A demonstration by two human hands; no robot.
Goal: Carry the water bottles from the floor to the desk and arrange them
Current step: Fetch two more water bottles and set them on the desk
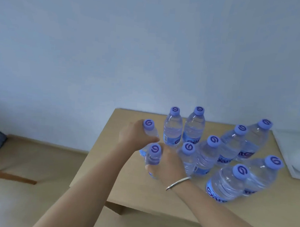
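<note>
Water bottles (174, 127) stand upright on the desk (116, 185), clear plastic with purple caps and blue labels, eight of them clustered right of your hands. Your left hand (135, 135) curls around the neck of one more bottle (149, 126); your right hand (167, 164), with a bracelet (177, 182) on its wrist, grips another (153, 155) just below its cap.

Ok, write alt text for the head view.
A person's left hand and right hand each grip an upright water bottle at the left end of a light wooden desk, beside eight more capped bottles standing there, against a pale wall.
</note>
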